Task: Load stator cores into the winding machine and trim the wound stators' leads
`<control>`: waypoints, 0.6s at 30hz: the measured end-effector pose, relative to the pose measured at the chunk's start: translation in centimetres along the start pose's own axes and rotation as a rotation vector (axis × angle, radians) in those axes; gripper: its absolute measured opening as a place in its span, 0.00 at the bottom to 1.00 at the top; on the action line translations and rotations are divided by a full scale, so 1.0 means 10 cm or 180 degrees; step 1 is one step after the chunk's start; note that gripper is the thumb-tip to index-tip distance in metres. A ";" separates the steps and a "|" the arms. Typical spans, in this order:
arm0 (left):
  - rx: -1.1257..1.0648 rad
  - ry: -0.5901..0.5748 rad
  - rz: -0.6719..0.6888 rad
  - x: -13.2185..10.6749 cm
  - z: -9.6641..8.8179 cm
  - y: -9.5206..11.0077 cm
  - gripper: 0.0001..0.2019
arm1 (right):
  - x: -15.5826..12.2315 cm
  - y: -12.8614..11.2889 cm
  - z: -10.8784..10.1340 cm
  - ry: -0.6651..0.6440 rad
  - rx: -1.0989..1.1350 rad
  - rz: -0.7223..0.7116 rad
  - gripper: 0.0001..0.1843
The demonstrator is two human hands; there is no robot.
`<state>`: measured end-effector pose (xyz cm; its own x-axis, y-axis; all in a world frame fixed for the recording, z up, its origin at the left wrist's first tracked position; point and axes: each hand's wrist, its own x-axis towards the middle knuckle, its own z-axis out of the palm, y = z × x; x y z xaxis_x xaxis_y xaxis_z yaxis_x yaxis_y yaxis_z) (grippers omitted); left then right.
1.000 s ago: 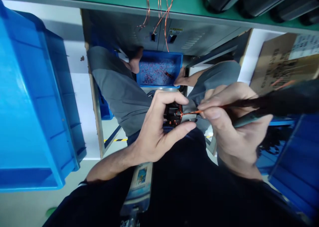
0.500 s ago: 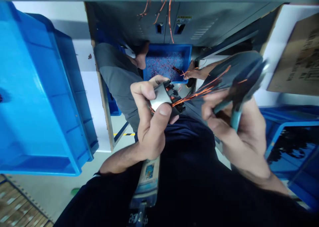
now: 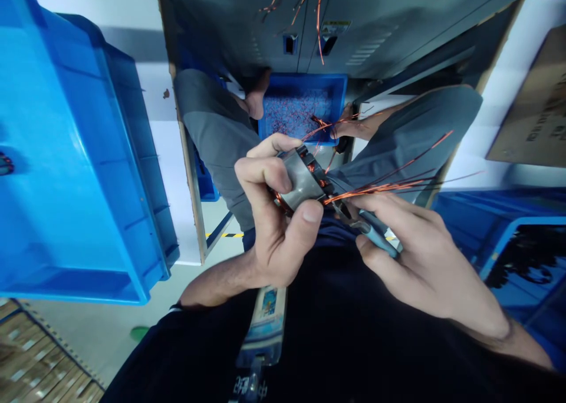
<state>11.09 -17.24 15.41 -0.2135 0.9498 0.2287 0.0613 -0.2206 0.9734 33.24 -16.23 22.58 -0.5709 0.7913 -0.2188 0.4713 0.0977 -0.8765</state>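
Head camera showed the left hand (image 3: 276,226) clamped around a grey cylindrical metal motor stator (image 3: 302,182), its axis tilted up-left. Its copper wire strands (image 3: 389,184) pointed right. The right hand (image 3: 415,255) gripped blue-handled pliers (image 3: 369,233) beside it.

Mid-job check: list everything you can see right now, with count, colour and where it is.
motor stator: one, grey metal with copper windings, centre, in left hand
copper wire leads: a bundle, orange, running right from the stator
pliers: one, teal handles, in right hand, tip at the leads
large bin: one, blue, left
small tray: one, blue, top centre
co-worker's sleeve: grey, beside the tray
cardboard box: one, brown, right
left hand: gripping the stator
right hand: gripping the pliers
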 end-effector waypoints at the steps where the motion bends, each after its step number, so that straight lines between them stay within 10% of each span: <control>1: 0.0055 0.0031 0.0130 0.00 0.00 -0.01 0.15 | 0.00 -0.01 0.00 -0.0017 0.0002 0.0002 0.34; 18: 0.0937 0.0284 0.0053 0.03 -0.06 0.03 0.15 | 0.40 0.18 0.21 0.0612 0.0358 -0.0228 0.12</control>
<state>10.48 -17.16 15.77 -0.2942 0.9204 0.2575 0.3425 -0.1500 0.9275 30.38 -14.17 19.17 -0.4565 0.8863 -0.0780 0.3502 0.0984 -0.9315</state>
